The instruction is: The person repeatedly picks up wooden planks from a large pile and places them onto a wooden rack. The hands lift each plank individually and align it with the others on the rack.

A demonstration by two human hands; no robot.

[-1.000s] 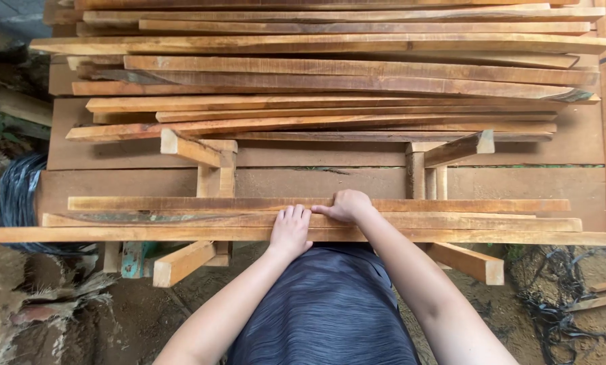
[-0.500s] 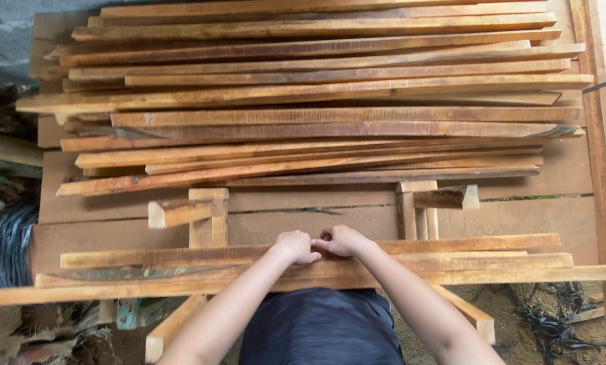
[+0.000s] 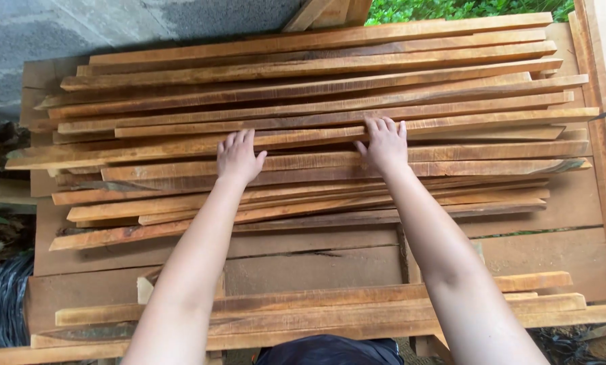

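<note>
Both hands, left hand and right hand, lie open-palmed on a long, stiff, rough-sawn wooden slat, probably light and best gripped mid-length.

Two bare arms, no sleeves anywhere from wrist to the lower edge of the view. No gloves on the left hand or the right hand; no watch, ring or band visible on either. Fingernails short and plain (as far as can be made out at this size). Forearms smooth, unmarked, free of bandage or tattoo. At the bottom centre, a small patch of dark blue-grey garment, faintly ribbed or striped in texture, rounded along its upper outline. Rest of the clothing cut off by the frame.
</note>
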